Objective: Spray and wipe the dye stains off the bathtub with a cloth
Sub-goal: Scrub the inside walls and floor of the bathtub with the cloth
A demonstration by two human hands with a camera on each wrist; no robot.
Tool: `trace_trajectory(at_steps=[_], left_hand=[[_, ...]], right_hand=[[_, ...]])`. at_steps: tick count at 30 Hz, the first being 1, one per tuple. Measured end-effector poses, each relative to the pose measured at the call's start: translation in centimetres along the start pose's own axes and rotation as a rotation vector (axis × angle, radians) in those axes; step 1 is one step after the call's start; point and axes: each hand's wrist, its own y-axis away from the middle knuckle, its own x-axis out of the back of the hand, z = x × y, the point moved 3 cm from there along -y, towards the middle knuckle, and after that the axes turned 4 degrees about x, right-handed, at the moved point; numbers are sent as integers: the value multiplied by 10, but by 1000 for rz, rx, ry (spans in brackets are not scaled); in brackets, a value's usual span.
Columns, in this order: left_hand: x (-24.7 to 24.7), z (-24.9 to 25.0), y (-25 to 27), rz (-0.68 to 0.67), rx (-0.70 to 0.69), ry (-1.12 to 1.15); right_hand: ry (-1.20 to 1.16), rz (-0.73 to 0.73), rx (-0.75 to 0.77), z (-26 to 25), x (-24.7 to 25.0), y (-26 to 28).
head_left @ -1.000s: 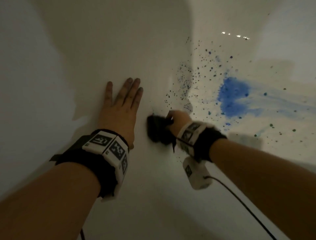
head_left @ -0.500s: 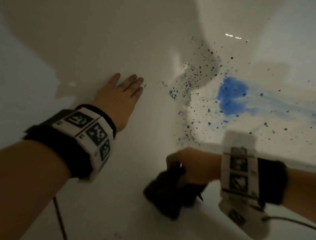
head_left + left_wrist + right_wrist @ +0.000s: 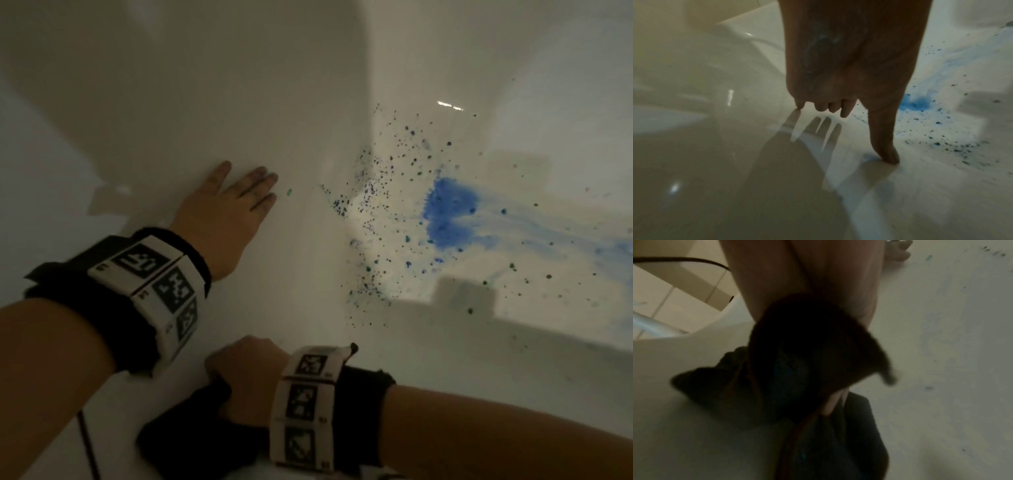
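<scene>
At six o'clock, right hand (image 3: 246, 373) clutched the cloth (image 3: 191, 442).
Left hand (image 3: 226, 212) lay flat on the tub (image 3: 171, 85); stains (image 3: 445, 212) at two o'clock remained.

I see dim, noisy frames, a lit patch on the bathtub (image 3: 513, 301) floor, hard shadows, small glare, blurred wrist views.

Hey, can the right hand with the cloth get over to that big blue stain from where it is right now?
Probably yes. The right hand grips the dark cloth low on the tub wall, and only bare speckled tub surface lies between it and the big blue stain. The left hand rests flat off to the side, out of the way.
</scene>
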Motion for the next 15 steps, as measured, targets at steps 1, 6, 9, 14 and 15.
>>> trace_trajectory(at_steps=[1,6,9,14,15], left_hand=[[0,-4,0,26,18,7],[3,-13,-4,34,13,20],[10,-19,-3,1,-11,5],[13,-38,4,-4,16,-81],[12,-40,5,-7,14,-86]], right_hand=[[-94,-29,-4,-6,-6,-4],[-290,128,-122,24,20,-1],[-306,222,-283,55,36,10],[-390,51,-43,48,48,50],[-409,-66,41,34,42,58]])
